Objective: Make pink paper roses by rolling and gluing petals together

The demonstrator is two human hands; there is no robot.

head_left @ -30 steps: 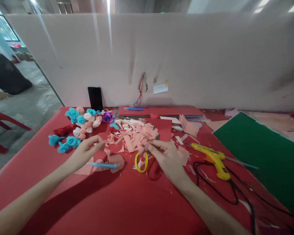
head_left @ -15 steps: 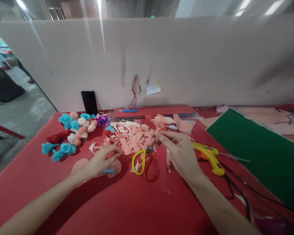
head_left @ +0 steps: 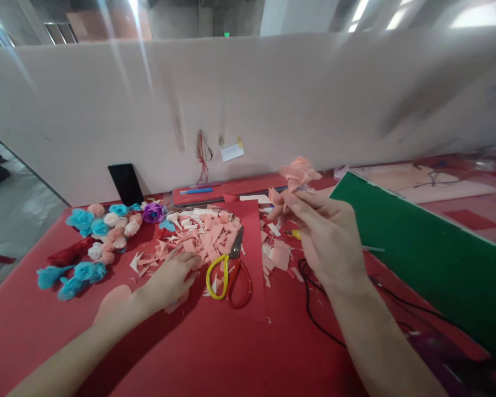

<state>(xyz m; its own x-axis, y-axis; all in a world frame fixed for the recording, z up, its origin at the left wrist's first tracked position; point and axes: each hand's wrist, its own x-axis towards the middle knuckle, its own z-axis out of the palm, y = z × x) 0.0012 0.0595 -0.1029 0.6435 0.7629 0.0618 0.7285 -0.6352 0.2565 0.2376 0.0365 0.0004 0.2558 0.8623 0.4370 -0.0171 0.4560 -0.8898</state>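
R. hand (head_left: 333, 240): raised over table (head_left: 182, 358), thumb and fingertips pinching pink paper flower (head_left: 300, 172) at its narrow base; petals up, apart from everything else.
L. hand (head_left: 171, 278): low, palm down, fingers loosely bent, near edge of paper scraps (head_left: 215, 229); can't tell if fingertips hold anything.
Pink paper piece (head_left: 118, 300), rounded: flat, partly under l. forearm.
Scissors (head_left: 235, 252), 1 pr., yellow and red handles: between hands, blades pointing away from person, touching scraps.
Glue gun (head_left: 296, 234): mostly hidden behind r. hand, yellow bit visible only; black cord (head_left: 307, 309) nearby.
Blue flowers (head_left: 86, 271), purple flower (head_left: 154, 212), misc. pink and white: grouped at l.
Green board (head_left: 405, 242): r. side, tilt unclear.

Handling notes (judgement): pinch at base only, firm enough to keep layers from unwinding, w/o crushing petals; turn it by rolling base betw. fingertips; keep petals clear of glue gun; steady l. wrist; mind scissor pts. when reaching across.
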